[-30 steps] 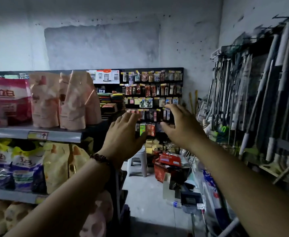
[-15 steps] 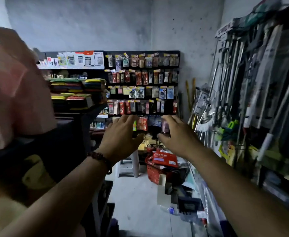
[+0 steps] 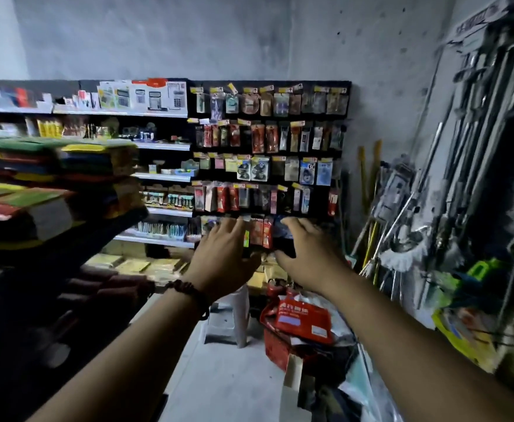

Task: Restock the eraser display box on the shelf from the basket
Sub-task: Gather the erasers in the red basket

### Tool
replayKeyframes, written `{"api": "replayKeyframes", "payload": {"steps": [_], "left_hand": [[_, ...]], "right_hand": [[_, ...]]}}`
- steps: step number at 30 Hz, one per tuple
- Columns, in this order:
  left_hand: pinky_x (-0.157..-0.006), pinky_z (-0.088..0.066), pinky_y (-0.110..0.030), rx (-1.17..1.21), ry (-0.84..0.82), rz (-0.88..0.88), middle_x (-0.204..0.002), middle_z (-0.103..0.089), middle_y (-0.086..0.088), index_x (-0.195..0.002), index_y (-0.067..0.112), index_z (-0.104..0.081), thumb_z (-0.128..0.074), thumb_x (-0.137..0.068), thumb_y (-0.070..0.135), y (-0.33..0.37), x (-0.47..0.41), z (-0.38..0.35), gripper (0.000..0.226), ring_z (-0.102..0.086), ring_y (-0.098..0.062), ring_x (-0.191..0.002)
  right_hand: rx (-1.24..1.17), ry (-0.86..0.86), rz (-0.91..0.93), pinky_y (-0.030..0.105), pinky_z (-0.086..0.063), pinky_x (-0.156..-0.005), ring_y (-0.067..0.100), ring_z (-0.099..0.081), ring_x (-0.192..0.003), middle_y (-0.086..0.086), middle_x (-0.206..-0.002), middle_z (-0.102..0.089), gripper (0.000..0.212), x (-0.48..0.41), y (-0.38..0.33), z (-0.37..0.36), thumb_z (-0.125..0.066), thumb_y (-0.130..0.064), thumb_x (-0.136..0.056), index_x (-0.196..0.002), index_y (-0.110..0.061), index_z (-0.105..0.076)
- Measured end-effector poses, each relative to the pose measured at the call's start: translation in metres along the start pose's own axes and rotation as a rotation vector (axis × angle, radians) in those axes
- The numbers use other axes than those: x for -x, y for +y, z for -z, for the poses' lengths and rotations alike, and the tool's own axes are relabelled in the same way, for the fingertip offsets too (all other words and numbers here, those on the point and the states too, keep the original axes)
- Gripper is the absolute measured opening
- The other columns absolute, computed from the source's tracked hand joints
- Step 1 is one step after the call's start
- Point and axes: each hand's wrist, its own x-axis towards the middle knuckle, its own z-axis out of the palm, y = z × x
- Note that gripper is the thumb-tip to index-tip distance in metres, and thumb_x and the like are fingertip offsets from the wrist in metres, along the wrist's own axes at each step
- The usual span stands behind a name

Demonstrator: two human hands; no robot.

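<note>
Early stage, by my read: nothing restocked yet. Left hand (image 3: 225, 260) is out in mid-air, fingers straight and spread, holding nothing. Right hand (image 3: 307, 257) is at its 3 o'clock, fingers bent by sth dark; can't tell if it grips. Red basket (image 3: 275, 348) sits on the floor at 5 o'clock from the hands, w/ a red pack (image 3: 304, 321) on top. Shelf (image 3: 158, 178) is at 10 o'clock; eraser box can't be picked out there, too blurred. Left to do: reach basket, take erasers, fill box.
</note>
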Motion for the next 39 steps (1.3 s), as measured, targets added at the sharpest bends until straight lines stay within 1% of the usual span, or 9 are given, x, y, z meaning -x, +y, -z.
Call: {"api": "replayKeyframes", "payload": {"steps": [7, 12, 15, 19, 22, 26, 29, 33, 39], "left_hand": [[-0.105, -0.048, -0.042, -0.024, 0.028, 0.011, -0.136, -0.051, -0.002, -0.141, 0.025, -0.041, -0.062, -0.092, 0.049, -0.070, -0.132, -0.082, 0.058, -0.052, -0.021, -0.121], [-0.108, -0.044, -0.042, -0.027, -0.014, 0.046, -0.144, -0.047, 0.000, -0.146, 0.029, -0.036, -0.065, -0.089, 0.052, -0.138, -0.253, -0.129, 0.067, -0.049, -0.023, -0.126], [-0.106, -0.044, -0.037, -0.007, -0.046, 0.056, -0.142, -0.049, 0.000, -0.146, 0.027, -0.039, -0.068, -0.090, 0.047, -0.177, -0.326, -0.150, 0.067, -0.049, -0.022, -0.123], [-0.107, -0.045, -0.042, -0.034, -0.013, 0.075, -0.139, -0.052, -0.002, -0.144, 0.024, -0.041, -0.067, -0.088, 0.054, -0.231, -0.407, -0.179, 0.069, -0.050, -0.025, -0.123], [-0.106, -0.046, -0.043, -0.038, -0.019, 0.093, -0.136, -0.052, -0.002, -0.143, 0.024, -0.040, -0.065, -0.087, 0.057, -0.271, -0.456, -0.204, 0.069, -0.050, -0.025, -0.123], [-0.109, -0.044, -0.042, -0.064, 0.003, 0.133, -0.138, -0.050, -0.001, -0.141, 0.026, -0.041, -0.064, -0.089, 0.054, -0.337, -0.510, -0.234, 0.063, -0.048, -0.024, -0.126], [-0.107, -0.044, -0.039, -0.108, 0.005, 0.200, -0.140, -0.049, -0.001, -0.143, 0.026, -0.039, -0.063, -0.091, 0.054, -0.394, -0.539, -0.251, 0.064, -0.048, -0.025, -0.127], [-0.095, -0.049, -0.039, -0.179, 0.004, 0.358, -0.134, -0.056, -0.002, -0.139, 0.023, -0.042, -0.060, -0.093, 0.053, -0.485, -0.570, -0.252, 0.058, -0.056, -0.026, -0.119], [-0.092, -0.050, -0.041, -0.326, 0.015, 0.607, -0.133, -0.056, -0.007, -0.139, 0.021, -0.043, -0.065, -0.090, 0.051, -0.617, -0.587, -0.221, 0.061, -0.057, -0.030, -0.116]], "right_hand": [[0.066, -0.015, -0.009, 0.042, -0.045, -0.106, 0.027, -0.046, -0.133, 0.000, -0.149, -0.042, 0.064, -0.141, 0.065, -0.058, -0.061, -0.042, -0.096, -0.152, -0.026, -0.033], [0.067, -0.036, -0.004, 0.042, -0.041, -0.111, 0.024, -0.040, -0.139, -0.002, -0.155, -0.037, 0.068, -0.268, 0.099, -0.104, -0.060, -0.042, -0.097, -0.156, -0.026, -0.030], [0.082, -0.058, 0.017, 0.044, -0.041, -0.109, 0.025, -0.039, -0.138, -0.001, -0.156, -0.036, 0.064, -0.344, 0.113, -0.122, -0.058, -0.041, -0.099, -0.154, -0.027, -0.030], [0.087, -0.078, 0.028, 0.048, -0.043, -0.108, 0.026, -0.038, -0.139, -0.003, -0.155, -0.034, 0.062, -0.432, 0.129, -0.152, -0.056, -0.042, -0.100, -0.154, -0.029, -0.028], [0.084, -0.090, 0.023, 0.045, -0.043, -0.108, 0.025, -0.039, -0.137, -0.002, -0.155, -0.034, 0.065, -0.491, 0.137, -0.182, -0.056, -0.042, -0.099, -0.155, -0.028, -0.026], [0.090, -0.160, 0.096, 0.042, -0.039, -0.112, 0.024, -0.036, -0.141, -0.002, -0.157, -0.032, 0.067, -0.574, 0.143, -0.237, -0.056, -0.041, -0.100, -0.157, -0.026, -0.025], [0.098, -0.188, 0.168, 0.042, -0.040, -0.111, 0.025, -0.037, -0.140, -0.003, -0.156, -0.032, 0.066, -0.648, 0.138, -0.289, -0.056, -0.042, -0.099, -0.156, -0.028, -0.026], [0.058, -0.264, 0.305, 0.039, -0.038, -0.112, 0.024, -0.038, -0.140, -0.001, -0.155, -0.035, 0.066, -0.751, 0.110, -0.361, -0.055, -0.043, -0.100, -0.157, -0.027, -0.027], [0.025, -0.348, 0.562, 0.036, -0.036, -0.113, 0.026, -0.036, -0.144, 0.003, -0.162, -0.029, 0.070, -0.888, 0.014, -0.458, -0.055, -0.048, -0.099, -0.158, -0.026, -0.024]]}}
